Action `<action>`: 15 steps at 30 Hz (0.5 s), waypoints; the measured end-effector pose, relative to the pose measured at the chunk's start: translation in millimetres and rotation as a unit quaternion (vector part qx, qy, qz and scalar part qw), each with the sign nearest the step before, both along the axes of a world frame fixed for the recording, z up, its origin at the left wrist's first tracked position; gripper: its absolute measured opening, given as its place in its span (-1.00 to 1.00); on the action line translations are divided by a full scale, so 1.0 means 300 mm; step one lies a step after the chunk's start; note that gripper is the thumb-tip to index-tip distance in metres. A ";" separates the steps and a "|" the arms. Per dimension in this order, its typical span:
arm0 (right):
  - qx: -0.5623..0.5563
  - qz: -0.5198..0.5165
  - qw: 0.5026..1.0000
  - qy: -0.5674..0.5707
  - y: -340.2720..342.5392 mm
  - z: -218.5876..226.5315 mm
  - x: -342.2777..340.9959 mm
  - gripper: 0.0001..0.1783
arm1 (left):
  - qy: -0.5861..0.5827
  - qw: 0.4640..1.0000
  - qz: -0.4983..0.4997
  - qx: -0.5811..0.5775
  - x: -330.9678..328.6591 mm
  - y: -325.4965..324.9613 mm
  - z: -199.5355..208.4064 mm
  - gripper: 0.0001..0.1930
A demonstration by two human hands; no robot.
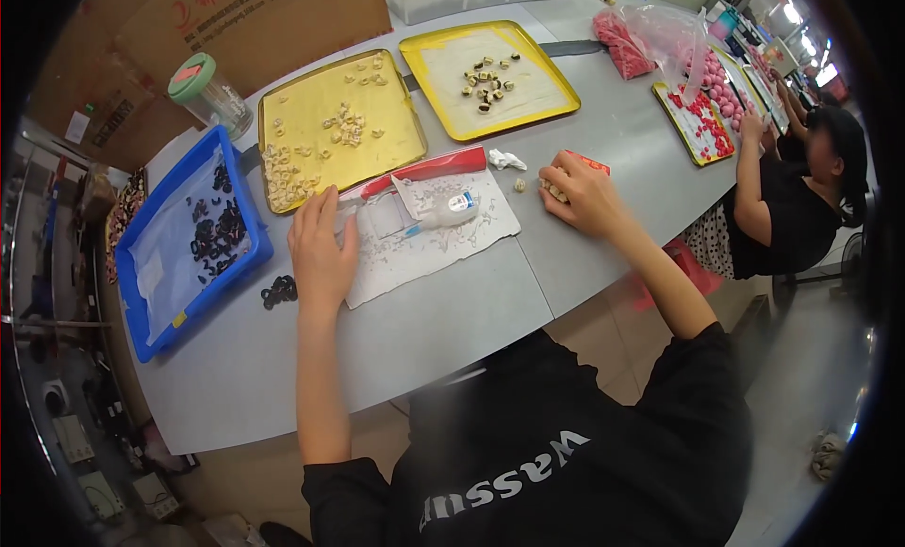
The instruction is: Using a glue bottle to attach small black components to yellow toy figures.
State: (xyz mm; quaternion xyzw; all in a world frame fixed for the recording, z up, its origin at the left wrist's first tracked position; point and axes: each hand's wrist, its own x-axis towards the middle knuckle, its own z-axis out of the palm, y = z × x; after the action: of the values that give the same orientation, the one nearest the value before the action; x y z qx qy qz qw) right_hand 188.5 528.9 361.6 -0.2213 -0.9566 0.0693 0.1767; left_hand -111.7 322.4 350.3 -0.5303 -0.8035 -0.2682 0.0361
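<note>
My left hand [322, 250] rests at the left edge of a glue-marked white sheet [424, 260], its fingers stretched out and the thumb apart. Its fingertips are close to the near edge of a yellow tray [311, 95] holding small cream pieces [347, 128]. On the sheet lies a small white squeeze bottle [452, 211] with a blue tip. My right hand [586, 200] is curled over several cream pieces [554, 190] on the grey table; its palm is hidden. One loose cream piece [519, 184] and a crumpled white tissue [506, 160] lie just left of it.
A blue tray [170, 332] of black rings stands at left, with loose black rings [279, 293] beside it. Behind are another yellow tray [452, 132], a lidded cup [212, 95] and a cardboard box [255, 24]. At right, a co-worker [797, 189] handles red pieces.
</note>
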 end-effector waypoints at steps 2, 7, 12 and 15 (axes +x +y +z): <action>0.011 0.012 1.000 0.020 -0.002 -0.001 -0.002 -0.79 | -0.001 1.000 -0.002 -0.005 -0.001 0.000 0.002 -0.54; 0.028 0.022 0.999 0.039 -0.010 -0.004 0.005 -0.74 | -0.009 1.000 -0.016 -0.021 0.002 0.008 0.025 -0.54; 0.026 0.024 0.998 0.042 -0.012 -0.009 0.012 -0.71 | -0.042 0.997 -0.051 -0.036 -0.013 -0.001 0.072 -0.57; 0.035 0.029 0.997 0.059 -0.023 0.012 0.010 -0.69 | -0.020 0.998 -0.051 0.020 -0.030 -0.042 0.103 -0.59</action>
State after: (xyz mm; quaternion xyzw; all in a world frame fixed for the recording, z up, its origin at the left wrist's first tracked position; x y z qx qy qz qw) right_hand 191.5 521.9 365.0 -0.1828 -0.9524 0.0536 0.2381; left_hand -120.8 309.7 381.1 -0.5645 -0.7702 -0.2964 0.0165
